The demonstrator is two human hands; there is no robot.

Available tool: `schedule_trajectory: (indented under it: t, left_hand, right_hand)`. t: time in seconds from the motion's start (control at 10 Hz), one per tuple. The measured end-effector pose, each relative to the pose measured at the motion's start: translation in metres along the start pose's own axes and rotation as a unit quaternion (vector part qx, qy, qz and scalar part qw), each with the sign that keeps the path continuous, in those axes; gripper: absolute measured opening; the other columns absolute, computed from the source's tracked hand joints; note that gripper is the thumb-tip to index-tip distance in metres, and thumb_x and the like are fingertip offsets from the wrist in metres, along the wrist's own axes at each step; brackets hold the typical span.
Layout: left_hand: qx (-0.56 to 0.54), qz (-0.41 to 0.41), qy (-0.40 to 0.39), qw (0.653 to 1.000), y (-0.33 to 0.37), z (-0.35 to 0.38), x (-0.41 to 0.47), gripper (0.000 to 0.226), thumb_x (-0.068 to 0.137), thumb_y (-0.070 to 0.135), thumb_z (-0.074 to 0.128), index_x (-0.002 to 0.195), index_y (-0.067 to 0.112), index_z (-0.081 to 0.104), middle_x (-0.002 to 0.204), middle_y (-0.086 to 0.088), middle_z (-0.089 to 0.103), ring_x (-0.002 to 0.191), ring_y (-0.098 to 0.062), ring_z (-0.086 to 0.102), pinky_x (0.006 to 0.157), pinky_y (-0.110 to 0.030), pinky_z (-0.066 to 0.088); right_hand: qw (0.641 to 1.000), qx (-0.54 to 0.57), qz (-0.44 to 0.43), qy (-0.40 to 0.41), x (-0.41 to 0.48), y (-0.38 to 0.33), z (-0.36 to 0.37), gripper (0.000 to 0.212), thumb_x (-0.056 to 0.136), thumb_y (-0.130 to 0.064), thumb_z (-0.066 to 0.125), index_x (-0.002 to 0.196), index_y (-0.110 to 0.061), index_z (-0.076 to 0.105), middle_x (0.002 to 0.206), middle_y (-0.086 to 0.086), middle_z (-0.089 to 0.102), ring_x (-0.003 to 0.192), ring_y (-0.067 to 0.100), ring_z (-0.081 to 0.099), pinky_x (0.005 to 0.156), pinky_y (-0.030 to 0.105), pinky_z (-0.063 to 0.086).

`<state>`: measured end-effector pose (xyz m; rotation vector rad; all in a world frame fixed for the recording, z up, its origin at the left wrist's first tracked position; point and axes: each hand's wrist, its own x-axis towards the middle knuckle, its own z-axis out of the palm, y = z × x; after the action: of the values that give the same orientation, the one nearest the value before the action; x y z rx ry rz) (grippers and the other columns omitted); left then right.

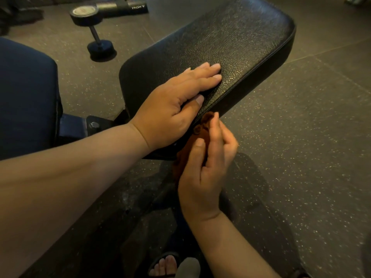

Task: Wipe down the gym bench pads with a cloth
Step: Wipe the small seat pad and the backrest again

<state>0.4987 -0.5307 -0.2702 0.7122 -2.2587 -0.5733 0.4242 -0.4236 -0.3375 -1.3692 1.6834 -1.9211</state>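
A black textured bench pad (236, 41) slants from the middle of the view up to the top right. My left hand (172, 103) lies flat on its near end, fingers spread on top and thumb along the piped edge. My right hand (204, 167) is just below that edge, shut on a brown cloth (200, 127), which is bunched against the pad's side seam. Most of the cloth is hidden behind my fingers. A second pad, dark blue (24, 93), fills the left side.
A black dumbbell (92, 31) lies on the speckled rubber floor (301, 137) at the upper left, with a dark box behind it. The bench's metal bracket and bolt (93, 124) join the two pads. My sandalled foot (163, 265) shows at the bottom.
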Motion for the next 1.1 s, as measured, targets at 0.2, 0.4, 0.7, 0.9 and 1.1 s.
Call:
schedule_trajectory:
  t: [0.2,0.4,0.7,0.9,1.1]
  left_hand:
    - [0.001,0.002,-0.002,1.000,0.000,0.000,0.000,0.042,0.099,0.002,0.047,0.140,0.005,0.052,0.152,-0.008,0.045,0.148,-0.019,0.032,0.123,-0.047,0.021]
    - [0.000,-0.001,0.003,1.000,0.000,0.000,-0.002,0.043,0.099,0.000,0.047,0.141,0.007,0.052,0.153,-0.006,0.044,0.148,-0.017,0.031,0.123,-0.047,0.020]
    - [0.003,0.004,-0.003,1.000,0.000,0.000,-0.001,0.042,0.099,0.000,0.047,0.140,0.005,0.052,0.152,-0.008,0.045,0.148,-0.020,0.032,0.122,-0.049,0.021]
    - [-0.005,0.005,-0.003,1.000,-0.002,0.000,0.001,0.042,0.099,0.000,0.047,0.140,0.005,0.052,0.153,-0.008,0.044,0.148,-0.019,0.032,0.122,-0.049,0.022]
    - [-0.004,0.005,-0.002,1.000,-0.002,-0.001,0.000,0.041,0.099,-0.001,0.046,0.140,0.004,0.053,0.152,-0.009,0.045,0.147,-0.021,0.032,0.123,-0.049,0.021]
  right_hand:
    - [0.998,-0.002,-0.005,0.056,0.021,0.008,-0.005,0.033,0.096,-0.012,0.063,0.128,-0.005,0.059,0.116,0.008,0.051,0.104,0.005,0.057,0.092,0.022,0.048]
    - [1.000,0.002,-0.013,0.022,-0.006,0.003,0.005,0.026,0.098,-0.013,0.054,0.122,-0.003,0.058,0.113,0.009,0.049,0.105,0.010,0.055,0.095,0.031,0.048]
    - [0.974,0.133,0.076,0.165,0.058,-0.005,0.022,0.063,0.095,-0.001,0.039,0.157,-0.009,0.027,0.161,0.008,0.020,0.148,0.019,0.028,0.118,0.047,0.032]
    - [0.999,-0.010,-0.046,0.026,0.021,0.025,-0.001,0.064,0.099,0.001,0.055,0.154,-0.010,0.024,0.159,0.021,0.024,0.149,0.024,0.029,0.118,0.048,0.033]
    - [0.996,0.001,0.051,0.080,0.041,0.032,0.000,0.055,0.105,-0.031,0.045,0.156,-0.025,0.025,0.145,0.007,0.037,0.128,0.007,0.048,0.108,0.036,0.044]
